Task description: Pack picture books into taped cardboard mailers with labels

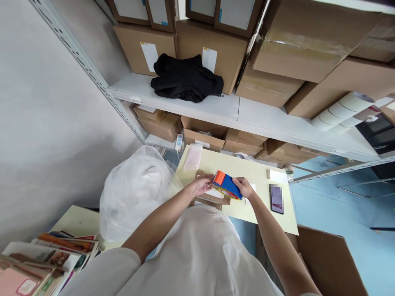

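A blue and orange tape dispenser [228,185] with a roll of yellowish tape is held above the table. My right hand [243,187] grips its blue rear end. At the orange front, my left hand [204,184] closes its fingers against the dispenser; whether they pinch the tape's end is too small to tell. Beneath both hands lies a small flat cardboard box [226,200] with a white label, partly hidden by the dispenser and my left hand.
The pale yellow table [259,213] carries a phone [277,199], a white paper stack [277,176] and a pinkish sheet [193,157]. Left stands a large white plastic bag [132,193]. Beyond is a shelf [222,109] with boxes and black clothing [188,80]. An open carton [330,259] sits lower right.
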Tool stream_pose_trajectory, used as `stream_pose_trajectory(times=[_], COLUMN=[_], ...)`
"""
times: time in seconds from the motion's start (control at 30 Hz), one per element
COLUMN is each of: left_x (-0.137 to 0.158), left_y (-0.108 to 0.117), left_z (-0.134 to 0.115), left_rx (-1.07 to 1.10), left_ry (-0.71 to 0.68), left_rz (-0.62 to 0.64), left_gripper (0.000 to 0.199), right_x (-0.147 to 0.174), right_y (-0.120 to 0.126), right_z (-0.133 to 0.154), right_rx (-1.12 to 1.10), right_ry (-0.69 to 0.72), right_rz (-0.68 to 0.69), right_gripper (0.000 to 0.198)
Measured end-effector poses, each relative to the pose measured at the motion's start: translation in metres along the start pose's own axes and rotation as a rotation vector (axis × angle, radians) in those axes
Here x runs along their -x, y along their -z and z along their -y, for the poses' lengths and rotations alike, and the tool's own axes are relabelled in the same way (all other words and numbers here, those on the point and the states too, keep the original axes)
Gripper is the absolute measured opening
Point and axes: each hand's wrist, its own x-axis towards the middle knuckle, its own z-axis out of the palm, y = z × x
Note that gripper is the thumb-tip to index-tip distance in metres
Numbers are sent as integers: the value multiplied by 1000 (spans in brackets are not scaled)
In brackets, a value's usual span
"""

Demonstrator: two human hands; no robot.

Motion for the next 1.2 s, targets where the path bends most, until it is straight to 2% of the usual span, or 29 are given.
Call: stream_pose_trajectory(times=[0.2, 0.33, 0.43, 0.57, 0.7, 0.97, 1.2], left_x=[-2, 1, 5, 12, 8, -46, -65], left_y=[4, 17, 40, 84, 108, 99, 85], left_z=[2, 2, -3, -14, -12, 24, 69], left_rx=[-69, -102, -144, -200, -195, -239, -411], left_ry=[-161, -231, -263, -257, -209, -101, -72], left_rz=[-150, -220, -284, -428, -450, -443, -428], left_gripper=[29, 30, 34, 41, 41, 38, 45], right_x=[3, 4, 5, 10, 14, 15, 14], right_y=[-3, -8, -6, 5, 11, 8, 7], right_z=[6, 20, 29, 26, 13, 5, 4], right_rx=[105, 192, 270, 382, 372, 322, 328], right_ry=[72, 78, 77, 90, 39, 4, 12], right_rz=[-35, -40, -27, -50, -48, -80, -94], right_gripper=[57, 54, 53, 52, 52, 53, 53])
